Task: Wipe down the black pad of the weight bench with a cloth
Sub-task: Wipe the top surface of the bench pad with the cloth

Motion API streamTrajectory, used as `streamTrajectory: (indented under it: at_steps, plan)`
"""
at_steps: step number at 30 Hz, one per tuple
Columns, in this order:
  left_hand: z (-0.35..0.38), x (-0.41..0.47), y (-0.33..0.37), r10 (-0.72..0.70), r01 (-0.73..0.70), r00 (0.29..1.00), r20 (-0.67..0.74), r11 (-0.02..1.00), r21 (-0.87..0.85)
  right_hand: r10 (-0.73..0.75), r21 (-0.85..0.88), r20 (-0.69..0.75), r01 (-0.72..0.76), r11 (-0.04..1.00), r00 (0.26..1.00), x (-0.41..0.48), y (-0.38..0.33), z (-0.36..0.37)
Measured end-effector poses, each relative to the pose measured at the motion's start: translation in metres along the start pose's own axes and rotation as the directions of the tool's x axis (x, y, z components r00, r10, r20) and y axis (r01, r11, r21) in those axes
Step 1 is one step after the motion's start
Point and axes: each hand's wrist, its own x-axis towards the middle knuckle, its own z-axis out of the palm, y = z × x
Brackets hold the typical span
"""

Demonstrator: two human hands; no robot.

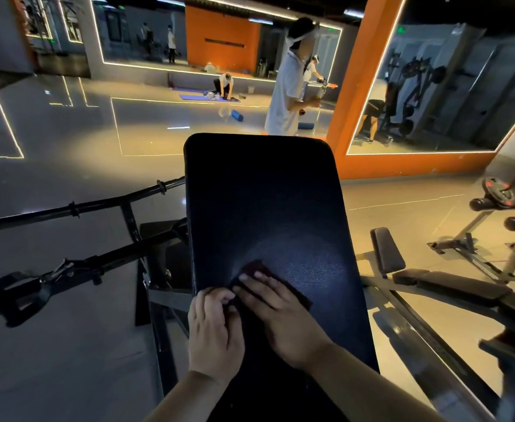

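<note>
One cloth under right hand, fingers flat, left hand seemingly pinching it; barbell beside black pad.

A gym: weight benches, a barbell, a weight plate, floor mats, wall mirrors.

No writing can be read here. The dark strip on the orange wall may carry lettering, but it is too small and blurred to make out. The green glowing sign near the ceiling is illegible. The weight plate shows red marks, not legible numbers.
</note>
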Motion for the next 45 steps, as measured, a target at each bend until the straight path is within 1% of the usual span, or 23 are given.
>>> streamTrajectory:
  at_steps: [1,3,5,7,9,11,13,15,18,21,23,25,26,28,30,32,34,35,36,38,40,42,45]
  plan:
    - [0.0,0.0,0.0,-0.001,0.001,1.0,0.003,1.0,-0.002,0.003,-0.028,-0.027,-0.004,1.0,1.0,-0.01,0.01,-0.003]
    - [-0.001,0.0,0.001,-0.008,0.008,1.0,0.015,1.0,-0.011,0.166,0.001,-0.098,-0.166,0.986,0.981,-0.02,0.027,-0.01]
    - [-0.001,0.0,0.002,-0.01,0.01,1.0,0.029,1.0,-0.014,0.377,0.064,-0.15,-0.371,0.926,0.914,-0.004,0.028,-0.015]
    - [-0.002,0.0,0.001,-0.012,0.012,0.999,0.035,1.0,-0.009,0.459,0.109,-0.198,-0.446,0.889,0.866,0.022,0.01,-0.011]
    - [-0.002,0.001,0.001,-0.015,0.016,0.999,0.036,1.0,-0.009,0.357,0.109,-0.224,-0.34,0.934,0.907,0.035,-0.012,-0.001]
    - [-0.001,0.001,0.0,-0.017,0.017,0.999,0.037,1.0,-0.005,0.215,0.102,-0.131,-0.202,0.974,0.968,0.021,-0.021,0.015]
    - [-0.001,0.001,-0.001,-0.016,0.016,0.999,0.034,1.0,0.001,0.078,-0.016,-0.05,-0.078,0.997,0.996,-0.012,-0.01,0.023]
    - [-0.001,0.001,0.0,-0.005,0.004,0.999,0.039,1.0,0.006,0.07,-0.168,-0.039,-0.076,0.983,0.997,-0.047,0.018,0.013]
    - [-0.001,0.001,0.002,0.009,-0.01,0.999,0.042,1.0,0.018,0.348,-0.062,-0.118,-0.357,0.932,0.93,-0.063,0.053,-0.01]
    - [-0.001,0.002,0.003,0.005,-0.006,0.999,0.049,0.999,0.034,0.6,0.13,-0.224,-0.587,0.799,0.768,-0.038,0.038,-0.003]
    - [-0.001,0.002,0.003,-0.01,0.008,0.998,0.062,0.999,0.046,0.54,0.17,-0.236,-0.513,0.841,0.808,-0.03,0.009,0.015]
    - [-0.001,0.002,0.004,-0.015,0.011,0.998,0.063,0.998,0.055,0.276,0.046,-0.143,-0.272,0.961,0.95,-0.048,-0.007,0.035]
    - [-0.001,0.002,0.004,-0.019,0.015,0.998,0.064,0.998,0.059,0.147,-0.037,-0.095,-0.152,0.988,0.984,-0.064,-0.003,0.04]
    - [-0.001,0.002,0.004,-0.033,0.029,0.997,0.066,0.998,0.058,0.104,-0.119,-0.071,-0.112,0.987,0.992,-0.094,0.024,0.038]
    - [-0.001,0.002,0.005,-0.039,0.036,0.998,0.058,0.998,0.056,0.308,-0.078,-0.146,-0.321,0.944,0.94,-0.115,0.049,0.03]
    - [0.001,0.002,0.006,-0.027,0.024,0.999,0.047,0.997,0.067,0.554,0.127,-0.204,-0.54,0.832,0.807,-0.118,0.058,0.023]
    - [0.002,0.002,0.006,-0.021,0.017,0.999,0.043,0.997,0.077,0.697,0.292,-0.232,-0.635,0.715,0.678,-0.099,0.043,0.024]
    - [0.002,0.002,0.006,-0.022,0.019,0.999,0.045,0.997,0.079,0.698,0.327,-0.254,-0.62,0.713,0.669,-0.088,0.029,0.026]
    - [0.002,0.002,0.006,-0.026,0.022,0.999,0.048,0.997,0.079,0.637,0.329,-0.271,-0.553,0.766,0.722,-0.08,0.013,0.031]
    - [0.001,0.003,0.007,-0.035,0.031,0.998,0.055,0.996,0.08,0.338,0.177,-0.211,-0.304,0.936,0.917,-0.08,-0.01,0.047]
    - [0.0,0.003,0.007,-0.05,0.045,0.996,0.067,0.995,0.085,0.154,-0.012,-0.158,-0.158,0.987,0.975,-0.09,0.0,0.046]
    - [0.0,0.002,0.007,-0.075,0.065,0.993,0.088,0.993,0.102,0.317,0.016,-0.234,-0.322,0.947,0.919,-0.094,0.023,0.035]
    - [0.0,0.002,0.007,-0.089,0.077,0.991,0.1,0.99,0.121,0.728,0.341,-0.243,-0.646,0.682,0.641,-0.072,0.043,0.011]
